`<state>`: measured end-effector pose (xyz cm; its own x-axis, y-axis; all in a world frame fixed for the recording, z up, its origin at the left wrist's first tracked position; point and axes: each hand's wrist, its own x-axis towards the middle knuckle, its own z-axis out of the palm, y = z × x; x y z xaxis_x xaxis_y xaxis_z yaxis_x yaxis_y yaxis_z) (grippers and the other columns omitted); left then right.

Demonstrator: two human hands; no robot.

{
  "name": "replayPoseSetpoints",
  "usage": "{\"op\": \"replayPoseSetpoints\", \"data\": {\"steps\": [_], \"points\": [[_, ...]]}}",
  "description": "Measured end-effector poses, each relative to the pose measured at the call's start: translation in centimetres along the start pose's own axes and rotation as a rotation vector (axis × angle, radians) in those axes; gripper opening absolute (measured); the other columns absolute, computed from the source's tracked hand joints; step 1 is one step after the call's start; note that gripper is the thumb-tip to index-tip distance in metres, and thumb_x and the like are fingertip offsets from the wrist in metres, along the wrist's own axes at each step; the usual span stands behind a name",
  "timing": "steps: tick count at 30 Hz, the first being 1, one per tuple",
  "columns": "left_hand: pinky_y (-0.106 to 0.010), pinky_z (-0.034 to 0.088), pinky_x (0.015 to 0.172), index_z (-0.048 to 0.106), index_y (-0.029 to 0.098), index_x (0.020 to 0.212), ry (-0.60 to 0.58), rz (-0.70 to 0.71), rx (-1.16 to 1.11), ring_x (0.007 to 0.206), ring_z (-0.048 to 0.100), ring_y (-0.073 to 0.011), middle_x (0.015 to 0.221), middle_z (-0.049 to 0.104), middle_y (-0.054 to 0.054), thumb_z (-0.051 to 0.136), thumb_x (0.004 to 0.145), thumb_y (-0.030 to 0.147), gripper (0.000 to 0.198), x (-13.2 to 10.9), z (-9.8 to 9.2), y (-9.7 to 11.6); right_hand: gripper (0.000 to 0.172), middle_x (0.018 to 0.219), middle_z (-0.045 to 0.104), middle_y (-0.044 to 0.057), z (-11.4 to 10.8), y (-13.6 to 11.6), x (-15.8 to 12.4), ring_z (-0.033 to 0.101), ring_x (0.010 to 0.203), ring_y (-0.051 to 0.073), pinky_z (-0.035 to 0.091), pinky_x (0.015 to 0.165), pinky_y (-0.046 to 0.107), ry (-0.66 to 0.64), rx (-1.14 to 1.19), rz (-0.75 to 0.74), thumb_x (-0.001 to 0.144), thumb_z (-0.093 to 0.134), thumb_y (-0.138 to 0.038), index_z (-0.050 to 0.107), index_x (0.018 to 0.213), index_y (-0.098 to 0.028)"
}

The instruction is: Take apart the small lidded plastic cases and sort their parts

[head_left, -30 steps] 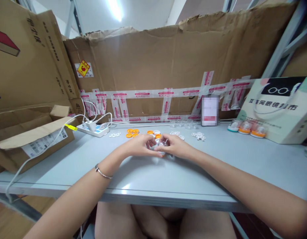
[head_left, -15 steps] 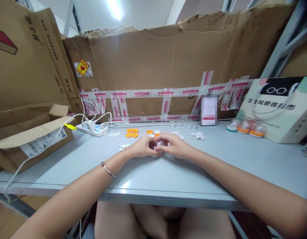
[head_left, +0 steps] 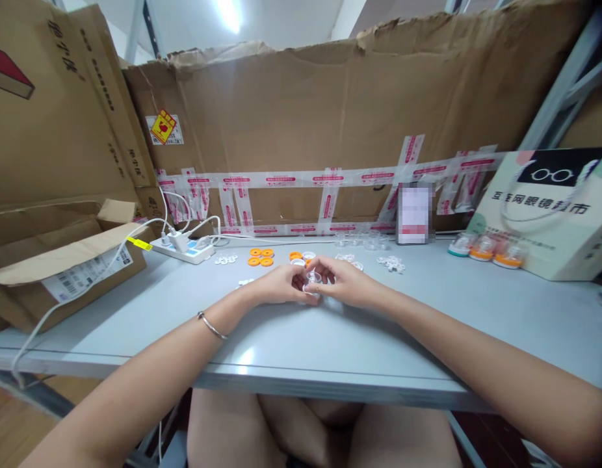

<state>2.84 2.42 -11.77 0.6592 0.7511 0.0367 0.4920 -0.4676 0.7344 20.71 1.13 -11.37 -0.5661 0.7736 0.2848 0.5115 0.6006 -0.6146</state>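
Between both hands, low over the grey table (head_left: pixel 379 344), is a small clear plastic cup (head_left: pixel 313 281) with something white in or under it. My left hand (head_left: pixel 280 284) grips it from the left, fingers curled round its side. From the right, my right hand (head_left: pixel 342 279) holds the same cup between thumb and fingers. Just behind the hands lie orange and white ring caps (head_left: pixel 296 256), partly covered by the fingers. Orange rings (head_left: pixel 261 257) sit in a group further left. Small white pieces (head_left: pixel 225 259) lie in little piles on either side.
Clear cups (head_left: pixel 362 240) line the back beside a propped phone (head_left: pixel 414 213). Three finished-looking domed containers (head_left: pixel 482 247) stand by a paper bag (head_left: pixel 545 214) at right. A power strip (head_left: pixel 183 249) with white cables and an open cardboard box (head_left: pixel 62 260) are at left.
The clear cup has turned in the fingers, so its round open-looking rim now faces up more plainly. Both hands stay in nearly the same place; the view has shifted slightly.
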Motion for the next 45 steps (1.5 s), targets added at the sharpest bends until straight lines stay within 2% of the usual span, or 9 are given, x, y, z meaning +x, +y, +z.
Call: {"op": "replayPoseSetpoints", "data": {"steps": [3,7,12,19,24,27,30,39,45], "points": [[-0.021,0.039,0.058,0.054,0.013,0.091,-0.017,0.034,-0.034,0.066,0.049,-0.0109,0.074,0.053,0.001,0.067,0.062,0.036,0.039,-0.02,-0.03,-0.09,0.025,0.094,0.059,0.004,0.06,-0.15,0.0,0.052,0.08,0.014,0.041,0.073,0.029,-0.018,0.03,-0.084,0.075,0.054,-0.028,0.055,0.098,-0.018],[-0.022,0.038,0.056,0.055,0.012,0.087,-0.01,-0.003,0.011,0.065,0.049,-0.0115,0.072,0.053,0.0,0.067,0.062,0.038,0.038,-0.02,-0.08,-0.17,0.035,0.084,0.059,0.004,0.02,-0.17,0.02,0.052,0.072,0.015,0.042,0.066,0.029,0.058,-0.023,0.039,0.067,0.063,-0.035,0.056,0.095,-0.016],[-0.022,0.038,0.058,0.056,0.012,0.093,-0.03,0.0,-0.008,0.066,0.05,-0.0111,0.075,0.054,0.0,0.067,0.062,0.037,0.042,-0.04,-0.2,-0.16,0.026,0.09,0.062,0.004,-0.38,-0.17,-0.09,0.055,0.077,0.014,0.043,0.072,0.028,-0.093,0.059,-0.032,0.075,0.054,-0.028,0.056,0.098,-0.017],[-0.023,0.04,0.059,0.055,0.012,0.094,-0.041,-0.015,-0.012,0.069,0.053,-0.0128,0.079,0.058,-0.003,0.067,0.061,0.039,0.044,-0.04,-0.35,-0.17,0.033,0.081,0.059,0.003,0.1,0.08,-0.2,0.053,0.071,0.014,0.043,0.065,0.028,0.015,-0.013,-0.006,0.071,0.06,-0.033,0.051,0.098,-0.017],[-0.022,0.039,0.057,0.056,0.011,0.091,-0.004,-0.032,0.033,0.067,0.052,-0.013,0.076,0.057,-0.002,0.069,0.058,0.039,0.045,0.06,-0.44,-0.4,0.042,0.099,0.056,0.006,0.3,0.38,-0.32,0.053,0.078,0.014,0.043,0.068,0.028,-0.005,0.026,-0.064,0.072,0.06,-0.034,0.044,0.107,-0.017],[-0.023,0.041,0.059,0.056,0.011,0.094,-0.036,-0.005,-0.005,0.068,0.053,-0.0129,0.079,0.058,-0.003,0.068,0.06,0.036,0.044,0.1,-0.41,-0.4,0.04,0.085,0.056,0.003,0.4,0.25,-0.21,0.051,0.07,0.014,0.042,0.06,0.027,-0.02,-0.006,-0.001,0.068,0.063,-0.038,0.046,0.098,-0.017],[-0.023,0.042,0.062,0.057,0.012,0.094,-0.067,0.028,-0.05,0.07,0.054,-0.0125,0.083,0.059,-0.003,0.066,0.063,0.033,0.039,0.08,-0.33,-0.28,0.023,0.084,0.057,0.003,0.27,0.11,-0.23,0.052,0.07,0.014,0.042,0.062,0.027,-0.065,-0.007,-0.07,0.076,0.055,-0.03,0.048,0.095,-0.017],[-0.022,0.038,0.056,0.057,0.014,0.081,-0.089,0.063,-0.027,0.062,0.051,-0.0103,0.071,0.056,0.001,0.067,0.061,0.036,0.031,-0.1,-0.73,-0.18,0.026,0.101,0.054,0.006,-0.28,0.42,-0.59,0.049,0.088,0.015,0.041,0.08,0.031,-0.142,-0.035,-0.255,0.08,0.045,-0.013,0.047,0.105,-0.019],[-0.02,0.034,0.051,0.056,0.012,0.077,-0.037,-0.016,0.055,0.058,0.047,-0.0094,0.065,0.053,0.002,0.069,0.057,0.04,0.037,-0.32,-0.9,0.03,0.033,0.096,0.051,0.005,0.22,-0.19,-0.3,0.049,0.08,0.015,0.042,0.072,0.029,-0.058,-0.032,-0.139,0.077,0.053,-0.031,0.041,0.105,-0.019]]}}
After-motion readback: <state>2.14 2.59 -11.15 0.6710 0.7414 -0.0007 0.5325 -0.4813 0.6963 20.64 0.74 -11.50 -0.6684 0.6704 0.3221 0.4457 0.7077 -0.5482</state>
